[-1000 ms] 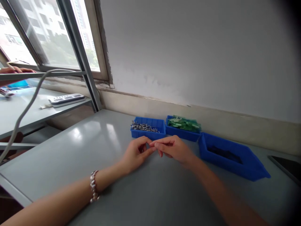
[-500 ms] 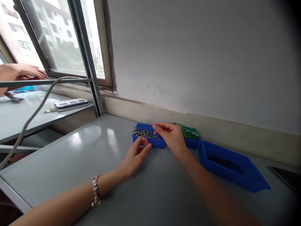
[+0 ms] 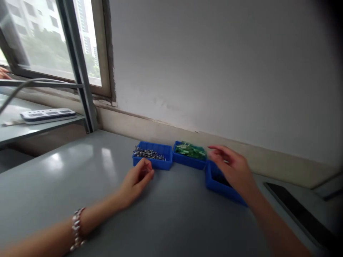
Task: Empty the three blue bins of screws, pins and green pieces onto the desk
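Located at centre right, on the smooth grey table (image 3: 171,221): oblong blue plastic bin (image 3: 223,192) with dark contents (image 3: 220,179), partly hidden by the right hand (image 3: 232,167). Right hand: hovers over this bin, thumb and forefinger spread; blurred, cannot tell of anything small held. Adjoining left: second blue plastic bin (image 3: 187,160), heaped with translucent green pieces (image 3: 190,150). Next left: third blue plastic bin (image 3: 160,164), holding slim silver metal pieces (image 3: 150,154). Left hand (image 3: 136,180): just before its near wall, fingers curled towards thumb; cannot tell whether pinching. Worn there: silver beaded bracelet (image 3: 76,228). Right: flat black rectangular panel (image 3: 297,210). Far left: flat white device (image 3: 49,116), another person's hand (image 3: 4,74).
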A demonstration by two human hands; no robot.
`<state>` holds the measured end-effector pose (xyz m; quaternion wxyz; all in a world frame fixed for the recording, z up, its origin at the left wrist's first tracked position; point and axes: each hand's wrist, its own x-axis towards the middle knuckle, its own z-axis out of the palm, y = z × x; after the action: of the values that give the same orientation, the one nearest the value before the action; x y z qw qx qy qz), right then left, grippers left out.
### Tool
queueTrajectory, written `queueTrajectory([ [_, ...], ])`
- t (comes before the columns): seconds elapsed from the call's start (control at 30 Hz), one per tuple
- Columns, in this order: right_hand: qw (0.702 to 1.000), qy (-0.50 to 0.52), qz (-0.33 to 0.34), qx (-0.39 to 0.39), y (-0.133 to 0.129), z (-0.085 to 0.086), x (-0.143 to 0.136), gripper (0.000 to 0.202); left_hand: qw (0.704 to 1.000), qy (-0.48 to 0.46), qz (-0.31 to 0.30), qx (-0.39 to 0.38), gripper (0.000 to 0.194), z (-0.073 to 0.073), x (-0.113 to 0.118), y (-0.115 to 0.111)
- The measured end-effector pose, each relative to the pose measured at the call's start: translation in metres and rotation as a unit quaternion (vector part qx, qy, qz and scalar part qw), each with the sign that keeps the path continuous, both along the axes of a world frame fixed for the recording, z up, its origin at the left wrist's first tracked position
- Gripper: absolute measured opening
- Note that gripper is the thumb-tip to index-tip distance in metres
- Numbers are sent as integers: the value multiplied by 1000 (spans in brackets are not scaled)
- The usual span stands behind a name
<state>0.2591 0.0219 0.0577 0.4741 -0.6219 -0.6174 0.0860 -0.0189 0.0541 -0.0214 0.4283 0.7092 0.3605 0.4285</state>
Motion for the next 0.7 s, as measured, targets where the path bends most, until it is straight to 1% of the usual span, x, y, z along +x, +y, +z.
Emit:
queueTrajectory([
  [0.03, 999, -10, -52, -1, -14, -4, 24, 31, 999, 33, 2, 25, 22, -2, 0, -1],
  [0.1, 987, -29, -160, -12, -38, -16, 70, 32, 991, 103, 1, 81, 18, -4, -1, -4],
  [0.17, 975, -26, -218, -41, -55, -32, 107, 31, 980, 154, -20, 122, 14, -5, -1, -8],
  [0.23, 966, 1, -246, -81, -63, -49, 129, 30, 973, 182, -39, 140, 12, -5, -1, -11],
  [0.3, 964, 50, -226, -134, -66, -63, 135, 32, 968, 195, -46, 150, 11, -4, -2, -12],
  [0.4, 960, 100, -178, -193, -63, -78, 128, 30, 963, 210, -37, 166, 11, -2, -2, -11],
  [0.47, 958, 104, -153, -217, -61, -83, 123, 26, 958, 225, -33, 173, 11, -2, -1, -10],
  [0.53, 957, 91, -145, -232, -61, -84, 126, 27, 953, 238, -38, 183, 11, -3, -2, -10],
  [0.57, 957, 79, -148, -237, -62, -82, 130, 28, 951, 241, -41, 189, 12, -4, -2, -10],
  [0.63, 953, 46, -181, -238, -67, -77, 147, 30, 949, 240, -37, 203, 11, -7, -3, -10],
  [0.67, 950, 25, -209, -233, -71, -73, 158, 28, 949, 237, -33, 207, 11, -9, -3, -9],
  [0.7, 940, 3, -257, -223, -76, -70, 170, 29, 951, 232, -20, 204, 12, -10, -4, -9],
])
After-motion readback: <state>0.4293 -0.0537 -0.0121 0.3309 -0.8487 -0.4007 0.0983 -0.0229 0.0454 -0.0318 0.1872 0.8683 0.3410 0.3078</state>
